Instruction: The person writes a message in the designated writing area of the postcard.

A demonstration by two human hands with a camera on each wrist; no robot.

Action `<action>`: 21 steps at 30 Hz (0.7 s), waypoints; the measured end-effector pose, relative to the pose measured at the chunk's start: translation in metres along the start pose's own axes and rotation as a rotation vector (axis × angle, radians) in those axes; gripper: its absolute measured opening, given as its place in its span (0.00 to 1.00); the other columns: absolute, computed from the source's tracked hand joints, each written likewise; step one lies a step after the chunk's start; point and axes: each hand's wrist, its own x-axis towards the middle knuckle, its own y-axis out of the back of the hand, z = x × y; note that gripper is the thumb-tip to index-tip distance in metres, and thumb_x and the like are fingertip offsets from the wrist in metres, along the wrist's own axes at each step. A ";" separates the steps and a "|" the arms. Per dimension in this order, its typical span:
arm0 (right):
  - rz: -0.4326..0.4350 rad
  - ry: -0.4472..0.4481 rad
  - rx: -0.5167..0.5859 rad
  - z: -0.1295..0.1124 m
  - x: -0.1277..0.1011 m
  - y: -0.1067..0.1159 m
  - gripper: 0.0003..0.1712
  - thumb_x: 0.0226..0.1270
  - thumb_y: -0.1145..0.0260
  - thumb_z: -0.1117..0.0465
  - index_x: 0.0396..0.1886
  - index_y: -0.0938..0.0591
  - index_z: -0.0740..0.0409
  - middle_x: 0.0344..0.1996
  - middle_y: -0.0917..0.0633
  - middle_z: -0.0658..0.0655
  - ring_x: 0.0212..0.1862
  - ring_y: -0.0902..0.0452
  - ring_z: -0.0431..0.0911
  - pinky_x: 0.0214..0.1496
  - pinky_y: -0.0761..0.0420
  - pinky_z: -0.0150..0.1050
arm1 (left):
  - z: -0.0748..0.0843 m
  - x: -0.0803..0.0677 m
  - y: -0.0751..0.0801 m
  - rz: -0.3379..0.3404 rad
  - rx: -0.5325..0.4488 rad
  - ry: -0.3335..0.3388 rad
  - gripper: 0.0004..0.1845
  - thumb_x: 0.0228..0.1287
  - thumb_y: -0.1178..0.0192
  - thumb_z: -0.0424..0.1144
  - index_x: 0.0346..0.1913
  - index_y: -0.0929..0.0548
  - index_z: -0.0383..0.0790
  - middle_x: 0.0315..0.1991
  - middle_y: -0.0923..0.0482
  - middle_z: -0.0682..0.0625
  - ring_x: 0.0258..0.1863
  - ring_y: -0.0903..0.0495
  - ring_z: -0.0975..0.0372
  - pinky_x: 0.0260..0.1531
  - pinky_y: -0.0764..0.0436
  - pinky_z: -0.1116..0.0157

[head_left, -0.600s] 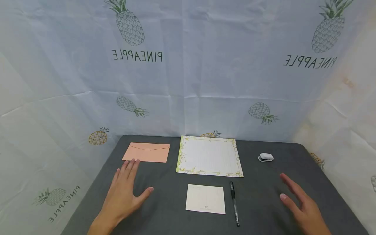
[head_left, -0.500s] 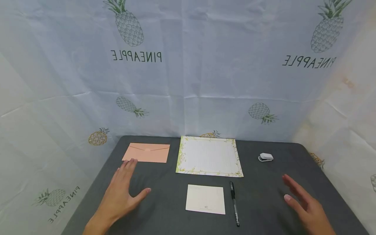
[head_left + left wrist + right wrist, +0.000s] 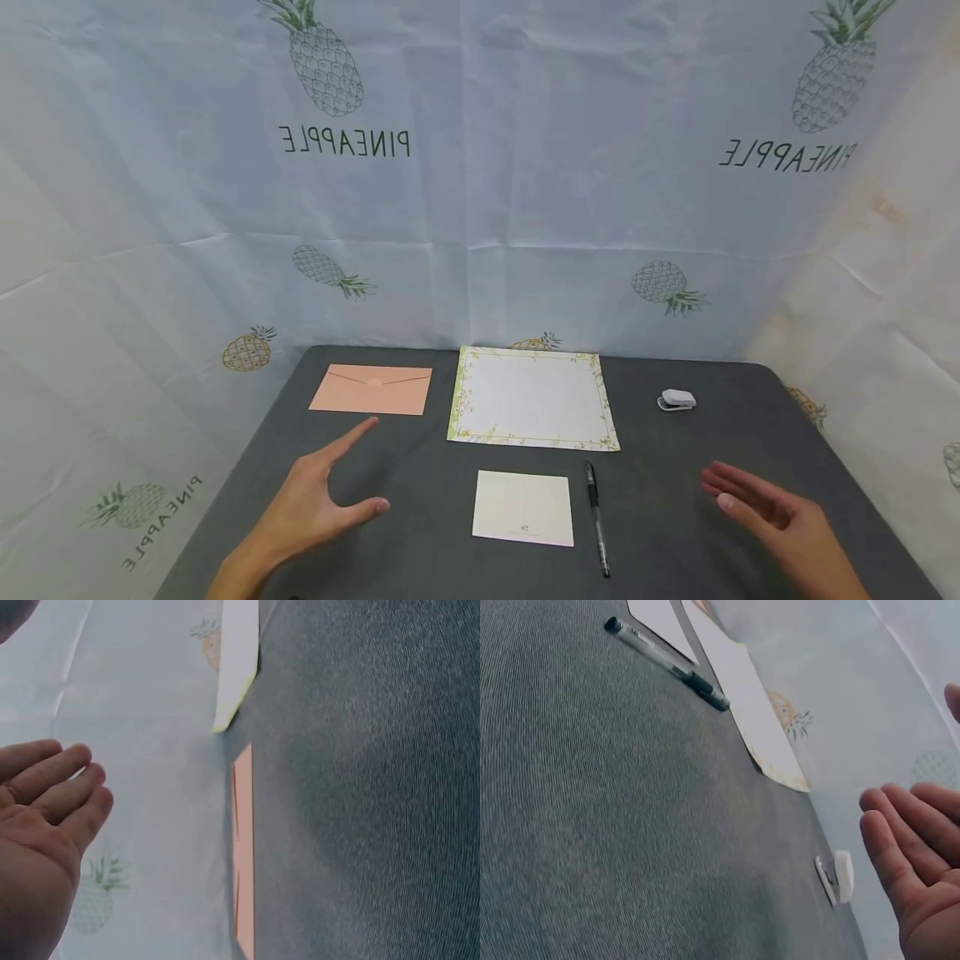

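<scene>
A pineapple-print sheet backs the grey worktop. Your left hand hovers with fingers straight and empty; the pink envelope lies just beyond its fingertips. Your right hand is likewise spread, holding nothing, the pen inward of its fingers. Lower the left flat, and slide the envelope rather than pinching it.

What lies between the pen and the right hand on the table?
Nothing: in the head view only bare grey tabletop separates the pen from the open right hand.
</scene>
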 end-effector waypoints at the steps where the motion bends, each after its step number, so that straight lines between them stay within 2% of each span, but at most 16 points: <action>1: -0.012 -0.022 0.022 -0.001 0.001 0.000 0.41 0.83 0.32 0.44 0.83 0.30 0.63 0.61 0.09 0.41 0.57 0.10 0.33 0.52 0.08 0.31 | 0.000 0.001 -0.001 -0.007 -0.014 -0.006 0.57 0.49 0.11 0.52 0.84 0.30 0.61 0.74 0.19 0.50 0.69 0.15 0.51 0.58 0.09 0.40; 4: -0.046 -0.041 0.092 -0.001 0.002 -0.002 0.37 0.84 0.33 0.47 0.81 0.27 0.63 0.59 0.08 0.43 0.57 0.09 0.37 0.53 0.07 0.32 | -0.001 0.002 -0.004 -0.030 -0.080 -0.032 0.55 0.50 0.12 0.49 0.83 0.29 0.60 0.75 0.20 0.52 0.72 0.18 0.59 0.64 0.10 0.49; 8: -0.130 0.048 0.197 0.002 0.005 -0.007 0.26 0.88 0.38 0.58 0.77 0.23 0.66 0.59 0.07 0.49 0.59 0.08 0.42 0.57 0.07 0.35 | 0.000 0.005 -0.012 -0.066 -0.234 -0.065 0.51 0.54 0.13 0.44 0.81 0.26 0.56 0.76 0.21 0.51 0.75 0.23 0.69 0.70 0.19 0.70; 10: -0.188 0.079 0.242 0.004 0.006 -0.009 0.23 0.89 0.41 0.62 0.76 0.21 0.65 0.59 0.08 0.51 0.60 0.09 0.44 0.59 0.07 0.36 | 0.003 0.007 -0.017 -0.087 -0.309 -0.075 0.48 0.55 0.13 0.42 0.80 0.24 0.54 0.75 0.20 0.50 0.75 0.24 0.70 0.72 0.24 0.77; 14: -0.270 0.000 0.292 0.005 0.012 -0.016 0.24 0.90 0.42 0.58 0.77 0.21 0.61 0.60 0.08 0.50 0.62 0.10 0.41 0.62 0.09 0.35 | 0.009 0.010 -0.028 -0.128 -0.413 -0.102 0.44 0.57 0.14 0.39 0.78 0.21 0.49 0.73 0.18 0.49 0.74 0.22 0.67 0.73 0.25 0.77; 18: -0.281 -0.086 0.286 0.002 0.016 -0.026 0.31 0.88 0.38 0.53 0.79 0.26 0.69 0.63 0.10 0.56 0.61 0.10 0.42 0.63 0.09 0.37 | 0.015 0.013 -0.038 -0.157 -0.462 -0.140 0.41 0.57 0.15 0.37 0.75 0.19 0.43 0.71 0.16 0.48 0.72 0.19 0.63 0.72 0.22 0.74; 21: -0.282 -0.100 0.281 0.000 0.019 -0.036 0.34 0.87 0.37 0.53 0.79 0.28 0.73 0.65 0.11 0.61 0.60 0.09 0.42 0.64 0.09 0.39 | 0.017 0.015 -0.045 -0.180 -0.478 -0.143 0.38 0.58 0.15 0.37 0.72 0.16 0.41 0.68 0.14 0.48 0.69 0.16 0.61 0.71 0.19 0.71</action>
